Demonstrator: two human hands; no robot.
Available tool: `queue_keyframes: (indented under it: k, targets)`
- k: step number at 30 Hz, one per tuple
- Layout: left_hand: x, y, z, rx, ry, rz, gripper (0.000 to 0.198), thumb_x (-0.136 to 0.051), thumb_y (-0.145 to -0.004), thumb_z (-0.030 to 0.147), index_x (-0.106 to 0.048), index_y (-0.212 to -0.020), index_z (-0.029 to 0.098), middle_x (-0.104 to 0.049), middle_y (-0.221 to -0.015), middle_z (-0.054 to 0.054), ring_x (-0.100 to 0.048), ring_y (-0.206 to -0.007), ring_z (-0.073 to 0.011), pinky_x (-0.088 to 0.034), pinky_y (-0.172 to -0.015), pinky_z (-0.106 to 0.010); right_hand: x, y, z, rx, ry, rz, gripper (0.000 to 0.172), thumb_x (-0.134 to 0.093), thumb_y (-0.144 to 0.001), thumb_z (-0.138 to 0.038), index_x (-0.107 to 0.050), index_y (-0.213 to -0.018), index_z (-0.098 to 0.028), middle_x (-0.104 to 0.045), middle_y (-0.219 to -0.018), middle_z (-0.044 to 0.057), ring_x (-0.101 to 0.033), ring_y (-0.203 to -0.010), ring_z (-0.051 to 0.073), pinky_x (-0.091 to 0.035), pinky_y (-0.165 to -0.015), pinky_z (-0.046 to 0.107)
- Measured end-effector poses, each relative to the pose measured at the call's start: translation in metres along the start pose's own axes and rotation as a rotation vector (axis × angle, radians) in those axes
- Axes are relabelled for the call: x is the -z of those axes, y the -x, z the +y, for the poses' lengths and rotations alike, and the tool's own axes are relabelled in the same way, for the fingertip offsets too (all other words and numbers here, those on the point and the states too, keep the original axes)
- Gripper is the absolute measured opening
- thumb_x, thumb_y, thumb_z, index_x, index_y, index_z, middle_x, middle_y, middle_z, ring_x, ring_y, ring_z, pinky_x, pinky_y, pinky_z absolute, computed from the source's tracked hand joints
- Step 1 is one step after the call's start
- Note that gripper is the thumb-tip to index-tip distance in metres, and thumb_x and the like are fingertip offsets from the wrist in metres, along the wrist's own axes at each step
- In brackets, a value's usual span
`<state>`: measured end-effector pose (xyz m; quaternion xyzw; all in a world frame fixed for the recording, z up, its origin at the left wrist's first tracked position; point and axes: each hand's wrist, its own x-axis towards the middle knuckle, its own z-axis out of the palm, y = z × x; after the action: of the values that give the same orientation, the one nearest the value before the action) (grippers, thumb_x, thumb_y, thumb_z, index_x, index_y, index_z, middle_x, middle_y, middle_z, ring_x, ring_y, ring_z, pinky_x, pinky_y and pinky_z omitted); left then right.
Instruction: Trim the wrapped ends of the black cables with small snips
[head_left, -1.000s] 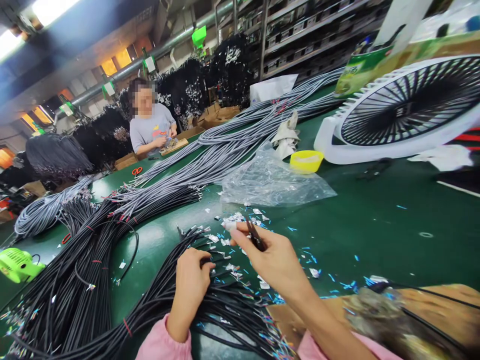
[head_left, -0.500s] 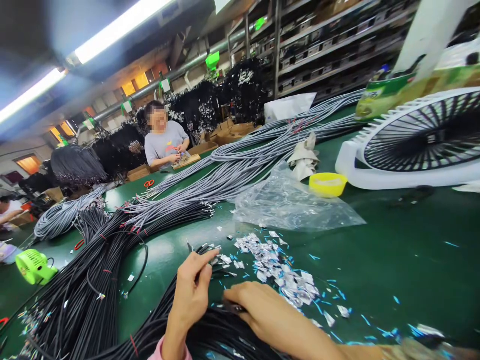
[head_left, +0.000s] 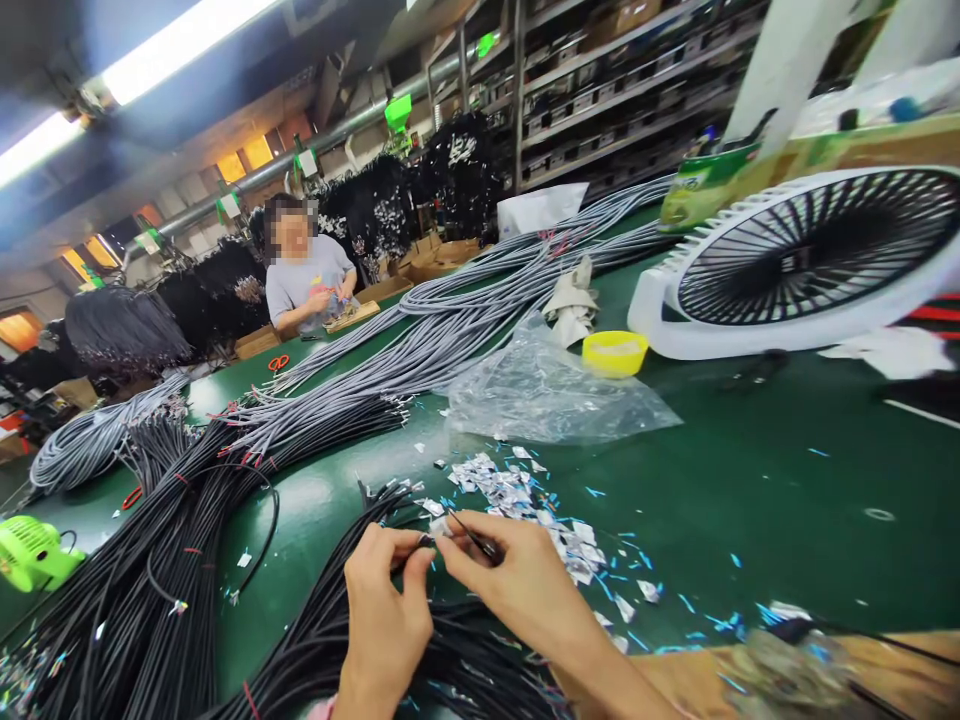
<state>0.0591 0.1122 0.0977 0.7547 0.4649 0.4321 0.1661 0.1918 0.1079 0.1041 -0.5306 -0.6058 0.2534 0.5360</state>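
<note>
Between the thumb and forefinger of my left hand (head_left: 388, 605) is the end of a black cable, mostly covered by the fingers. My right hand (head_left: 517, 565) is closed round a slim dark pointed tool (head_left: 480, 543); its exact kind is unclear. The fingertips of both hands nearly meet, with a small whitish foil piece (head_left: 441, 525) at the cable end between them. Under and beside the hands lies a bundle of black cables (head_left: 330, 590). Just beyond the right hand is a heap of silvery foil scraps (head_left: 495, 485) with blue bits.
Grey cables (head_left: 450, 345) and more black cables (head_left: 172, 560) cover the left and back of the green table (head_left: 750, 500). A clear plastic bag (head_left: 540, 395), yellow dish (head_left: 615, 352) and white fan (head_left: 795, 262) stand rightward. A person (head_left: 311, 275) works across the table.
My right hand has risen from the cable bundle to my left fingertips, and the dark tool now shows. My left forefinger and thumb have closed on a cable end. The view has shifted right.
</note>
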Motion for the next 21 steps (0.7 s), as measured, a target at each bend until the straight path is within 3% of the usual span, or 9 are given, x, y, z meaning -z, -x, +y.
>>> queue_keyframes:
  k: [3, 5, 8, 10, 13, 18, 21]
  targets:
    - [0.001, -0.001, 0.0, 0.093, 0.047, 0.0, 0.013, -0.054, -0.081, 0.018, -0.065, -0.077, 0.016, -0.064, -0.069, -0.005, -0.061, -0.061, -0.0168, -0.049, -0.057, -0.025, 0.0, 0.0, -0.001, 0.01, -0.013, -0.016, 0.026, -0.043, -0.074, -0.028, -0.053, -0.052, -0.021, -0.049, -0.045, -0.002, -0.045, -0.041, 0.014, -0.036, -0.038, 0.023]
    - [0.003, -0.002, 0.0, 0.146, 0.096, 0.038, 0.013, -0.054, -0.081, 0.02, -0.065, -0.075, 0.015, -0.063, -0.068, -0.005, -0.06, -0.06, -0.016, -0.048, -0.055, -0.023, 0.0, 0.0, 0.002, 0.008, -0.033, -0.019, 0.025, -0.044, -0.076, -0.031, -0.063, -0.065, -0.02, -0.059, -0.051, 0.001, -0.052, -0.045, 0.016, -0.043, -0.041, 0.025]
    - [0.005, -0.003, -0.001, 0.222, 0.197, 0.09, 0.017, -0.056, -0.081, 0.026, -0.065, -0.072, 0.015, -0.061, -0.066, -0.004, -0.058, -0.058, -0.0145, -0.047, -0.053, -0.021, -0.001, 0.002, 0.008, 0.012, -0.06, -0.016, 0.032, -0.05, -0.077, -0.038, -0.069, -0.094, -0.019, -0.072, -0.079, 0.007, -0.066, -0.067, 0.022, -0.054, -0.059, 0.03]
    - [0.006, -0.003, -0.001, 0.257, 0.253, 0.101, 0.02, -0.057, -0.081, 0.029, -0.064, -0.071, 0.014, -0.06, -0.064, -0.003, -0.058, -0.058, -0.014, -0.047, -0.052, -0.021, -0.002, 0.003, 0.013, 0.039, -0.046, -0.022, 0.033, -0.053, -0.079, -0.041, -0.071, -0.097, -0.02, -0.073, -0.091, 0.009, -0.067, -0.081, 0.025, -0.055, -0.071, 0.034]
    - [0.007, -0.003, 0.001, 0.267, 0.285, 0.103, 0.021, -0.059, -0.079, 0.031, -0.064, -0.07, 0.013, -0.059, -0.064, -0.003, -0.058, -0.057, -0.0136, -0.047, -0.051, -0.02, -0.003, 0.005, 0.015, 0.079, -0.01, -0.047, 0.032, -0.053, -0.081, -0.042, -0.074, -0.09, -0.02, -0.073, -0.084, 0.009, -0.068, -0.078, 0.025, -0.055, -0.071, 0.036]
    - [0.006, -0.002, 0.005, 0.212, 0.259, 0.105, 0.018, -0.059, -0.08, 0.027, -0.065, -0.069, 0.014, -0.06, -0.064, -0.003, -0.058, -0.057, -0.0133, -0.048, -0.053, -0.02, -0.001, 0.004, 0.008, 0.111, -0.006, -0.054, 0.034, -0.048, -0.085, -0.041, -0.075, -0.082, -0.02, -0.07, -0.068, 0.006, -0.066, -0.061, 0.02, -0.053, -0.056, 0.029]
    - [0.005, -0.001, 0.005, 0.186, 0.22, 0.129, 0.017, -0.059, -0.08, 0.027, -0.066, -0.07, 0.015, -0.06, -0.065, -0.003, -0.058, -0.058, -0.0136, -0.048, -0.054, -0.02, 0.0, 0.003, 0.007, 0.112, -0.007, -0.052, 0.033, -0.049, -0.084, -0.042, -0.075, -0.082, -0.021, -0.071, -0.068, 0.005, -0.065, -0.059, 0.019, -0.053, -0.055, 0.029]
